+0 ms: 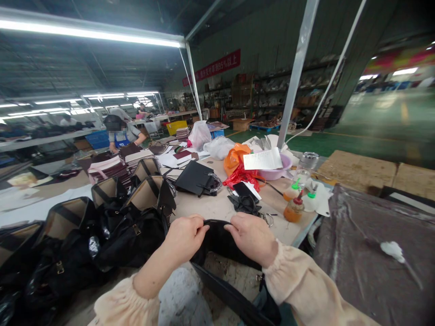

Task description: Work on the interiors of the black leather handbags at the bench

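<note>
Between my hands is a black bag piece (226, 290), open like a loop, its far rim raised toward the table edge. My left hand (185, 235) pinches that rim on the left, thumb and fingers pressed together. A short way to the right, my right hand (253, 235) grips the same rim with its thumb on the near side. The lower part of the bag piece hangs toward my lap, partly hidden by my right sleeve. Just beyond my hands lie a dark phone (245, 192) and a bundle of black strips (243, 206).
Several black bags (136, 235) crowd the left side. Black panels (195, 177) and stacked brown pieces (112, 170) lie farther back. Glue bottles (294, 208) stand right of centre near a metal post (295, 77). A brown-covered surface (374, 253) is at right. A person (122, 133) works across the table.
</note>
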`<state>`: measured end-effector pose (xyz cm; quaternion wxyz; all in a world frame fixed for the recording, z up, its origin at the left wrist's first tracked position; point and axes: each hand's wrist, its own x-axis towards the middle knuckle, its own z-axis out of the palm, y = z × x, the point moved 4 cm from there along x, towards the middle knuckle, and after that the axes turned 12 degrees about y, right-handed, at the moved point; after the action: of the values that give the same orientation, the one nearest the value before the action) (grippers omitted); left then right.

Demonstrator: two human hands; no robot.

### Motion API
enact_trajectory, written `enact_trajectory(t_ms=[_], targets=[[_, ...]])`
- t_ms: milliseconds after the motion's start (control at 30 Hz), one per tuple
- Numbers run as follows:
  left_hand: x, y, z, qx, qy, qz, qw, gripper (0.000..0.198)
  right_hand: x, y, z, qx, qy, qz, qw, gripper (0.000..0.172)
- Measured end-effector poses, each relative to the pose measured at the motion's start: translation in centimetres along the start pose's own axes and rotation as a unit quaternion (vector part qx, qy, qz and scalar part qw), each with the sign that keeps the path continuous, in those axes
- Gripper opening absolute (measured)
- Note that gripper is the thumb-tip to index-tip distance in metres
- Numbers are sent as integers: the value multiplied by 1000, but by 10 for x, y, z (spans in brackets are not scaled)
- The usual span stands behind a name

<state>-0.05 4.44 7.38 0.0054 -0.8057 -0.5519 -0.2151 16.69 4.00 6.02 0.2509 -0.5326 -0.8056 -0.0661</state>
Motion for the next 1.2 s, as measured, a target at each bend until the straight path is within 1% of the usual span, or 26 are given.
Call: enact_trajectory(t_ms=[67, 200, 300, 433, 567, 667, 733, 833, 900, 1033, 1100, 1200], targets=[[3, 0, 1, 20, -9, 11, 1000, 30, -1, 0, 0, 3, 7, 0, 1000, 28], [8, -1, 2, 17, -10, 30, 999, 31, -2, 1, 1, 9, 16, 3, 1000, 28], [8, -1, 2, 7, -2, 35, 999, 31, -2, 2, 2, 9, 13, 7, 1000, 29], [6, 3, -1, -3, -3, 59, 998, 31, -1, 3, 2, 4, 21, 2, 1000, 30], [5, 1, -3, 32, 2, 38, 999, 30, 0, 2, 3, 5, 23, 0, 1000, 29], [5, -1, -3, 18, 17, 40, 999, 32, -1, 3, 3, 4, 22, 2, 1000, 28], [6, -2, -2, -11, 28, 62, 998, 27, -1, 3, 4, 2, 20, 4, 1000, 28], [5, -3, 1, -46, 20, 99, 994, 16, -1, 3, 4, 0, 14, 9, 1000, 28], [5, -5, 2, -51, 20, 92, 994, 13, -1, 3, 5, 1, 9, 14, 1000, 29], [8, -4, 3, -31, 31, 52, 998, 26, -1, 2, 4, 8, 5, 17, 1000, 29], [11, 0, 3, -21, 16, 52, 998, 29, -2, 2, 4, 13, 4, 14, 1000, 29], [16, 5, 4, -21, -8, 54, 998, 26, -2, 2, 4, 12, 3, 17, 1000, 28]])
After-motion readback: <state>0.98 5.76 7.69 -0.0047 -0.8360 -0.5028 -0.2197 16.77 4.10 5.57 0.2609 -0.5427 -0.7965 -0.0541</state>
